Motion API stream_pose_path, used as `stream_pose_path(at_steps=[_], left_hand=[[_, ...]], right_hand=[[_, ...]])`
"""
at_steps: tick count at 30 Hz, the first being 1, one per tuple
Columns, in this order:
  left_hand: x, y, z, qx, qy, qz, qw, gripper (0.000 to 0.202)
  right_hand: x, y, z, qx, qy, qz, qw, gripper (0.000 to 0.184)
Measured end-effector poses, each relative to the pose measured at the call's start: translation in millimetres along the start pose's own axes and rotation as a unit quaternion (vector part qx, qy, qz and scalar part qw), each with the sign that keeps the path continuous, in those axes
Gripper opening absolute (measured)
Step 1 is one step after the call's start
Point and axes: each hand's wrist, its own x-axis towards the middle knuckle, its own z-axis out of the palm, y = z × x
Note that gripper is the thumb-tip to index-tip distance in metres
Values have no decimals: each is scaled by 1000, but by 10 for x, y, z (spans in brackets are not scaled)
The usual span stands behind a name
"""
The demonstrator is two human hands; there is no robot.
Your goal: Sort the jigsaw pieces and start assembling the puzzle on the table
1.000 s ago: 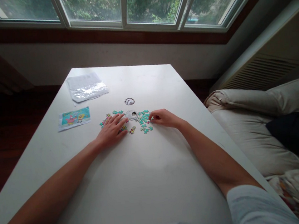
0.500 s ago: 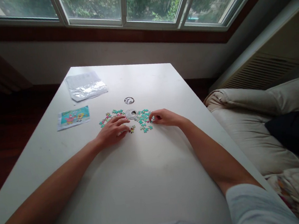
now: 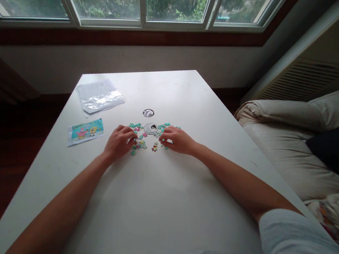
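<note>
My left hand is at the left pile of small jigsaw puzzle pieces, fingers curled down and drawn together with the thumb; whatever lies between the fingertips is hidden. With thumb and fingers bent into a pinch, my right hand hovers at the near edge of the turquoise puzzle pieces and seems to grip a puzzle piece too small to see clearly. Between the hands a small cluster of yellow and red pieces lies on the table. Behind it sits a round clear-and-silver disc.
A second round opening or disc lies farther back on the white table. On the left are a cartoon picture sheet and a clear plastic bag with paper. A beige sofa stands along the right side.
My left hand has shifted left and curled its fingers, uncovering pieces in the left pile. My right hand has moved left toward the middle, near the yellow and red cluster.
</note>
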Motion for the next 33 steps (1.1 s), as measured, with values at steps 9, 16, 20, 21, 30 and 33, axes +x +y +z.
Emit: stream_pose_path(at_steps=[9, 16, 20, 21, 30, 33], left_hand=[[6, -9, 51, -20, -13, 47, 999, 19], [-5, 53, 104, -9, -10, 54, 998, 21], [4, 180, 102, 10, -18, 59, 998, 22], [6, 215, 98, 15, -23, 59, 998, 22], [4, 386, 108, 52, -31, 15, 998, 25], [5, 402, 121, 47, -28, 7, 998, 24]], right_hand=[[20, -219, 123, -23, -10, -71, 997, 19], [13, -202, 169, -25, -13, -68, 997, 17], [12, -180, 187, -20, -7, -64, 998, 17], [13, -172, 191, -18, -4, -62, 998, 17], [3, -99, 211, -48, 42, 18, 998, 15], [8, -130, 217, -57, 39, 29, 997, 18]])
